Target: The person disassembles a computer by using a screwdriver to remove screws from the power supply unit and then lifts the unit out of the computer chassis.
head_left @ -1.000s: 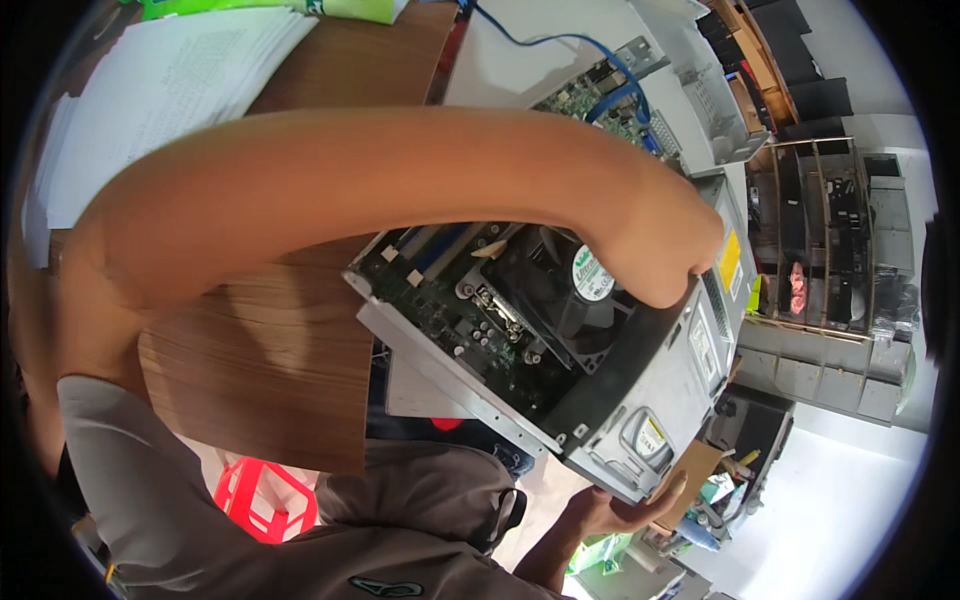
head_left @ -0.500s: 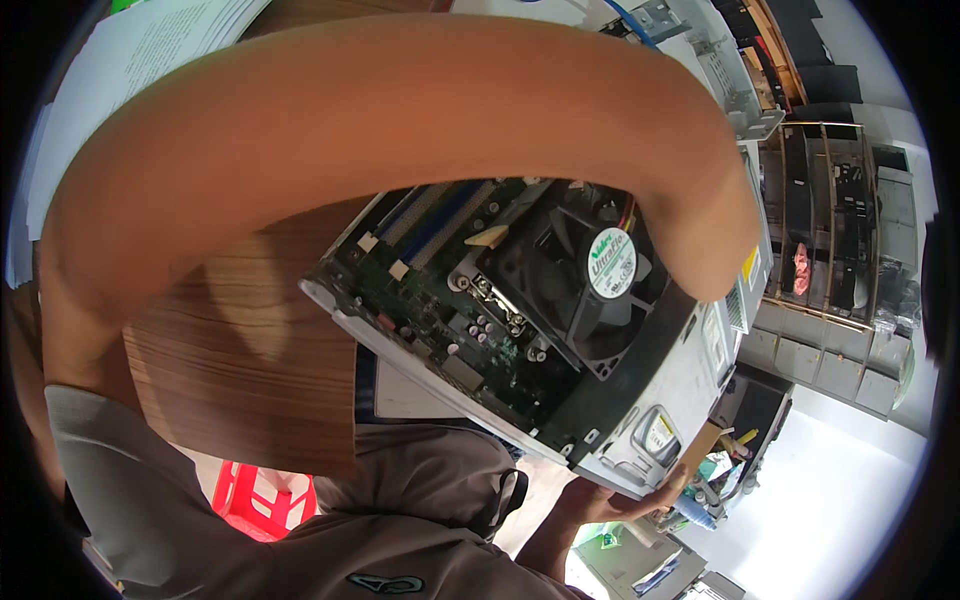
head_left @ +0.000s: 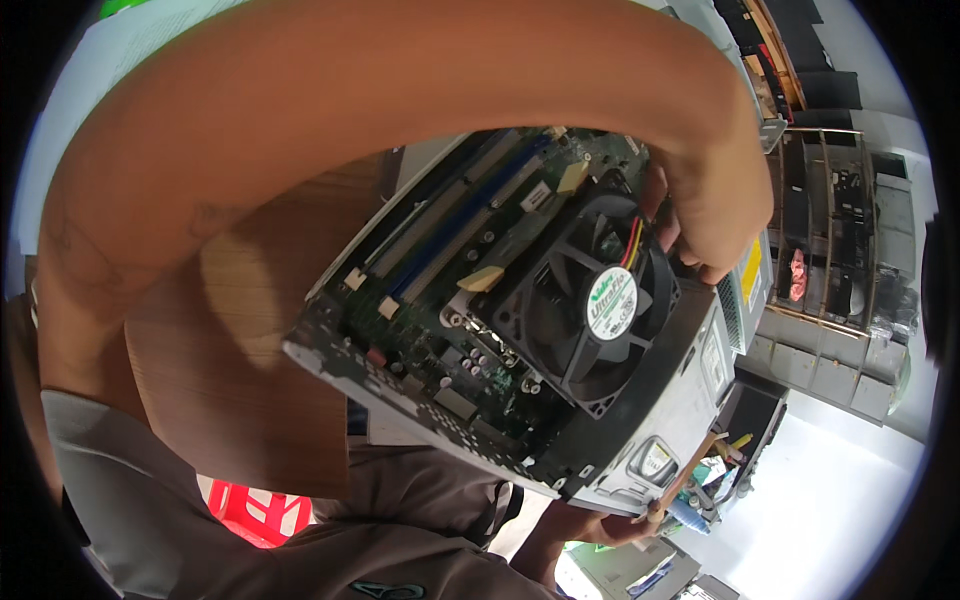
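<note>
An opened desktop computer case [head_left: 655,460] is tilted in front of me, its green circuit board [head_left: 470,345] and black cooling fan [head_left: 570,300] exposed. Red, yellow and black wires run at the fan's far side. My left arm arches over the top, and my left hand [head_left: 715,205] reaches in at the right beside the fan, its fingers curled down; what they pinch is hidden. From below, my right hand [head_left: 610,525] grips the near lower corner of the case, thumb and fingers around its edge. Long memory slots [head_left: 465,215] lie along the board's far left part.
A brown wooden table [head_left: 235,360] lies under the case on the left, with papers [head_left: 130,60] at the far left. A red plastic stool [head_left: 260,512] stands below. To the right are a metal rack [head_left: 825,230] of equipment and a cluttered shelf [head_left: 735,455].
My left hand has lifted, so its curled fingers and more of the fan and memory slots show. The case has shifted slightly left and toward me, tilting a little; my right hand stays on its corner.
</note>
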Available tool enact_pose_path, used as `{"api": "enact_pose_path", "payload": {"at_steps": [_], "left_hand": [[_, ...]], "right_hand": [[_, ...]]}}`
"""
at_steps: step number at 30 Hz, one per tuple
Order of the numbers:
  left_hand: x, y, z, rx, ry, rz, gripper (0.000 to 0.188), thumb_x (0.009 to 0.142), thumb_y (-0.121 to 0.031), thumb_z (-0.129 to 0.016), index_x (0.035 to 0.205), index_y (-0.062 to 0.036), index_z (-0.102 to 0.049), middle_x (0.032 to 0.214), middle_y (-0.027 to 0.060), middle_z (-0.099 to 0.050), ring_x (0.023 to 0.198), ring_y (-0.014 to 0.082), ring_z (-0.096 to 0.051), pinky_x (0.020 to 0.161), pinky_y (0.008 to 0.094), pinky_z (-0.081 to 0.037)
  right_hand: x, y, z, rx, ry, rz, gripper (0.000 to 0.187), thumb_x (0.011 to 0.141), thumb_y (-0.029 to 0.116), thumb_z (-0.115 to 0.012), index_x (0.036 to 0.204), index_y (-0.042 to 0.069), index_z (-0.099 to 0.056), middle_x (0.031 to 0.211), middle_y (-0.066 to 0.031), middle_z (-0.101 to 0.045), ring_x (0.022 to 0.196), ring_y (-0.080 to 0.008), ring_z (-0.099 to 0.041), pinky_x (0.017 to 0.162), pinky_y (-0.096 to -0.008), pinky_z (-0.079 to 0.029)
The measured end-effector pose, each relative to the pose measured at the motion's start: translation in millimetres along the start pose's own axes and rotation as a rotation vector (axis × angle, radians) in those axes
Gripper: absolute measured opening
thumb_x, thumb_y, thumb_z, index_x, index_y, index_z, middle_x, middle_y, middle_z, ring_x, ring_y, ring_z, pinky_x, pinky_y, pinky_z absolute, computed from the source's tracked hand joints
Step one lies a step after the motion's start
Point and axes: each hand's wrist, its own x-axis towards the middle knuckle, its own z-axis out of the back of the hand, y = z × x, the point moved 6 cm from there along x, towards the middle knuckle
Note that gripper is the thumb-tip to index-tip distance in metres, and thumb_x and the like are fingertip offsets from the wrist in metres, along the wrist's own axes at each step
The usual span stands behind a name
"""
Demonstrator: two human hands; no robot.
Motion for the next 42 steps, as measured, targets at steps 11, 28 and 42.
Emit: {"api": "enact_pose_path", "payload": {"at_steps": [11, 28, 42], "left_hand": [[1.6, -17.4, -6.3, 0.156, -0.182, -0.252, 0.029, 0.080, -0.023, -0.081, 0.106, -0.0110, -0.077, 0.100, 0.0047, -0.074, 0.093, 0.0219, -0.069, 0.078, 0.0389, -0.053], [0.8, -24.3, -7.6, 0.482, -0.241, -0.442, 0.022, 0.082, -0.030, -0.078, 0.093, -0.0108, -0.076, 0.086, 0.0082, -0.072, 0.084, 0.0256, -0.068, 0.072, 0.0410, -0.051], [-53.8, -83.5, -39.5, 0.471, -0.277, 0.140, 0.026, 0.087, -0.028, -0.074, 0.098, -0.0048, -0.070, 0.082, 0.0122, -0.067, 0.077, 0.0284, -0.063, 0.071, 0.0404, -0.049]], "right_hand": [[2.4, 10.6, 5.0, -0.095, 0.029, 0.125, 0.045, 0.088, 0.020, -0.076, 0.122, 0.008, -0.048, 0.125, -0.0113, -0.051, 0.112, -0.0234, -0.051, 0.099, -0.0377, -0.043], [8.8, 16.1, 4.0, 0.001, 0.139, 0.053, 0.042, 0.086, 0.016, -0.078, 0.113, 0.006, -0.047, 0.105, -0.0043, -0.048, 0.101, -0.0181, -0.050, 0.092, -0.0342, -0.042], [11.6, 14.4, -6.3, 0.186, 0.132, -0.083, 0.063, 0.070, 0.025, -0.094, 0.103, 0.010, -0.042, 0.098, -0.0027, -0.041, 0.092, -0.0182, -0.049, 0.090, -0.0365, -0.044]]}}
